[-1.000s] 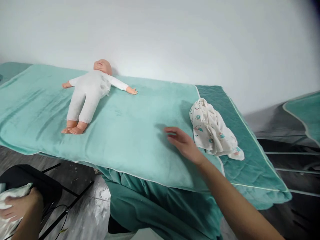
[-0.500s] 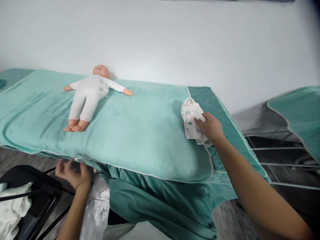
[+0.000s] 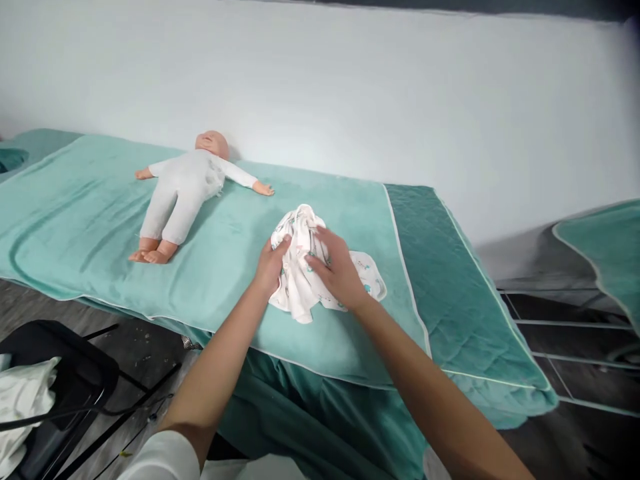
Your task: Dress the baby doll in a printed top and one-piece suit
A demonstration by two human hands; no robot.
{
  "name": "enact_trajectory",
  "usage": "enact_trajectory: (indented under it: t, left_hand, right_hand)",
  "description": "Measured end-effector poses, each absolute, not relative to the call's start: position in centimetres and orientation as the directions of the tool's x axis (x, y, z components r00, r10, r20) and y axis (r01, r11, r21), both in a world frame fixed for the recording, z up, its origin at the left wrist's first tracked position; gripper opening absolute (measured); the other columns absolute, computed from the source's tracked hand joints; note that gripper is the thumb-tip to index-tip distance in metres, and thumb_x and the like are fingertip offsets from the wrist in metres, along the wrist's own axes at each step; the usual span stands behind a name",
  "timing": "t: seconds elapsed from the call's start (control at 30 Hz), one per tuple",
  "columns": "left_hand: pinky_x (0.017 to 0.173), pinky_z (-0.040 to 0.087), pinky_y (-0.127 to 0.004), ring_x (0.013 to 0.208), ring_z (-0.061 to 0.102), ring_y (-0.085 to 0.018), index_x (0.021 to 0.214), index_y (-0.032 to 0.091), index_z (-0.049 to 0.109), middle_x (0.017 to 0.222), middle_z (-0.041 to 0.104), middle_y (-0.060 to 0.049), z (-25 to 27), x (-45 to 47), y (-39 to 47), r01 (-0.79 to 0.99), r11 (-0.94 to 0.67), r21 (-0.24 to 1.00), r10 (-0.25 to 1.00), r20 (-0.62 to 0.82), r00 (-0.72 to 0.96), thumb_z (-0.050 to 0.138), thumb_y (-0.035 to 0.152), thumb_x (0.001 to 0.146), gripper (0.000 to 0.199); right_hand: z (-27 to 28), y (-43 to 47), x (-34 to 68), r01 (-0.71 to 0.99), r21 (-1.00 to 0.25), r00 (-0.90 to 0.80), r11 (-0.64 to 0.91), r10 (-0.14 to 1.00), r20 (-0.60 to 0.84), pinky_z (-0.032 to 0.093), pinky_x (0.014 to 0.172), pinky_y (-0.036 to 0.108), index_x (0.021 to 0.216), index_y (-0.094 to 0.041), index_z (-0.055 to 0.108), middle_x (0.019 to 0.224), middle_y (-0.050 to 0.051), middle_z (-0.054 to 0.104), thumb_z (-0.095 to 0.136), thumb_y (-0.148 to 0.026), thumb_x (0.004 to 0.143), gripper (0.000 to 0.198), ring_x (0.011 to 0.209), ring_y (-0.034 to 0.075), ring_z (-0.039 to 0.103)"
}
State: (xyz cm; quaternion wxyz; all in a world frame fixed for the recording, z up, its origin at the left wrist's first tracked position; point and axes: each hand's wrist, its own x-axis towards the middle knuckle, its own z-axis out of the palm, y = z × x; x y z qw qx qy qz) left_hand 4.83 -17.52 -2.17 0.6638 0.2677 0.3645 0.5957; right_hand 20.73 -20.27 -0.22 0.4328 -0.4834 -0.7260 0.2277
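A bunched white baby garment [image 3: 300, 273] with small coloured prints rests on the light green blanket, between my two hands. My left hand [image 3: 271, 265] grips its left side, thumb on top. On the right side, my right hand [image 3: 341, 270] is curled round the fabric, with the thumb pointing left over it. A rounded printed piece of cloth [image 3: 371, 275] lies flat beside my right wrist; I cannot tell whether it belongs to the same garment. Further left, a baby doll [image 3: 183, 190] with a white cloth body lies face up, arms spread.
The light green blanket [image 3: 100, 200] covers a bed with a darker quilted end [image 3: 450, 287]. A white wall [image 3: 350, 100] stands behind. At lower left is a black chair [image 3: 70, 363] with pale cloth [image 3: 25, 400] on it. A metal frame [image 3: 575, 327] is at right.
The garment has moved left from the blanket's right edge towards the middle. My left hand has come up from beside the bed and taken hold of it; my right hand has moved left with it.
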Motion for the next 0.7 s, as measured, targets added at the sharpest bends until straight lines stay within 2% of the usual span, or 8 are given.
enact_trajectory:
  t: [0.07,0.13,0.2,0.37,0.43,0.57,0.7]
  left_hand:
    - [0.111,0.051,-0.051,0.119,0.072,-0.032,0.122,0.017,0.071,0.121,0.078,-0.013,-2.4,4.5,-17.6,-0.641,0.156,0.752,0.979,-0.202,0.002,0.089,0.044,0.076,0.056]
    - [0.113,0.05,-0.049,0.123,0.071,-0.033,0.123,0.017,0.07,0.123,0.078,-0.013,-2.4,4.2,-17.8,-0.67,0.153,0.726,0.982,-0.189,0.019,0.087,0.045,0.077,0.056]
    - [0.115,0.049,-0.048,0.126,0.07,-0.033,0.126,0.018,0.07,0.123,0.078,-0.013,-2.4,4.2,-17.7,-0.688,0.162,0.707,0.983,-0.177,0.05,0.085,0.048,0.08,0.057]
    - [0.117,0.047,-0.048,0.128,0.069,-0.034,0.127,0.014,0.069,0.125,0.077,-0.016,-2.3,4.7,-15.4,-0.698,0.165,0.696,0.985,-0.155,0.079,0.084,0.047,0.08,0.06]
    - [0.118,0.046,-0.048,0.129,0.068,-0.034,0.125,0.013,0.069,0.126,0.077,-0.016,-2.3,5.2,-13.9,-0.69,0.14,0.71,0.988,-0.148,0.048,0.085,0.045,0.08,0.057]
    - [0.12,0.045,-0.046,0.135,0.064,-0.032,0.12,0.018,0.072,0.13,0.076,-0.012,-2.2,6.0,-11.3,-0.66,0.082,0.747,0.988,-0.146,-0.042,0.081,0.047,0.083,0.048]
    - [0.12,0.045,-0.045,0.139,0.06,-0.032,0.12,0.022,0.072,0.135,0.074,-0.008,-2.4,6.1,-10.1,-0.675,0.11,0.729,0.98,-0.192,-0.047,0.078,0.052,0.085,0.046]
  right_hand:
    - [-0.8,-18.6,20.7,0.533,-0.792,-0.031,0.297,0.943,0.332,0.023,0.13,0.063,0.148,-0.028,0.047,0.162,0.014,0.044,0.077,-0.055,0.084,0.075,0.154,0.038,0.034]
    - [-0.9,-17.2,20.4,0.493,-0.846,-0.043,0.204,0.977,0.21,0.026,0.128,0.063,0.152,-0.027,0.041,0.161,0.015,0.044,0.082,-0.056,0.078,0.089,0.152,0.038,0.037]
    - [-0.6,-16.0,19.7,0.438,-0.878,-0.098,0.192,0.981,0.166,0.031,0.127,0.059,0.15,-0.028,0.042,0.158,0.014,0.047,0.082,-0.055,0.078,0.087,0.148,0.036,0.043]
    - [-0.2,-12.6,18.8,0.334,-0.911,-0.126,0.242,0.969,0.211,0.036,0.125,0.05,0.148,-0.023,0.039,0.155,0.015,0.048,0.084,-0.047,0.072,0.091,0.143,0.032,0.049]
    - [-0.7,-10.9,19.4,0.296,-0.929,-0.088,0.221,0.975,0.204,0.038,0.123,0.05,0.145,-0.022,0.041,0.151,0.015,0.053,0.083,-0.043,0.07,0.089,0.138,0.032,0.053]
    - [-2.2,-8.8,21.5,0.158,-0.962,0.046,0.224,0.971,0.233,0.041,0.119,0.052,0.132,-0.022,0.055,0.138,0.011,0.065,0.076,-0.039,0.072,0.066,0.13,0.031,0.06]
    - [-2.4,-9.3,22.9,0.007,-0.952,0.155,0.306,0.94,0.303,0.048,0.112,0.049,0.127,-0.027,0.059,0.133,0.007,0.069,0.076,-0.037,0.074,0.057,0.124,0.028,0.064]
